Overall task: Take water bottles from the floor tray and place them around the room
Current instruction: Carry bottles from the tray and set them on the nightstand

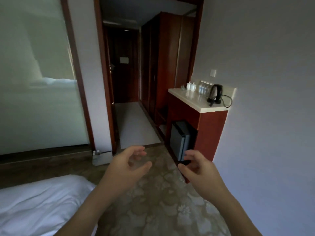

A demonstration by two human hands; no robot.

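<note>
A frosted glass partition (35,82) fills the nine-to-eleven o'clock side of the room, with a dim hallway (133,120) running off at twelve toward a dark door (123,68) and a tall wooden wardrobe (162,62) along its right. The white bed (37,205) takes the seven o'clock corner, and patterned carpet (158,206) spreads out at six. At two o'clock stands a red wooden cabinet (213,133) with a pale countertop (196,101), a small fridge (180,140) set into its base. On that counter the water bottles (203,87) stand upright in a tight cluster against the wall, between white lidded cups (191,86) and a black electric kettle (215,94). The floor tray (102,158) sits at nine o'clock from the hands, by the doorframe, with two bottle caps showing. The left hand (127,167) and right hand (197,169) hover apart over the carpet, fingers loosely curled and holding nothing.
</note>
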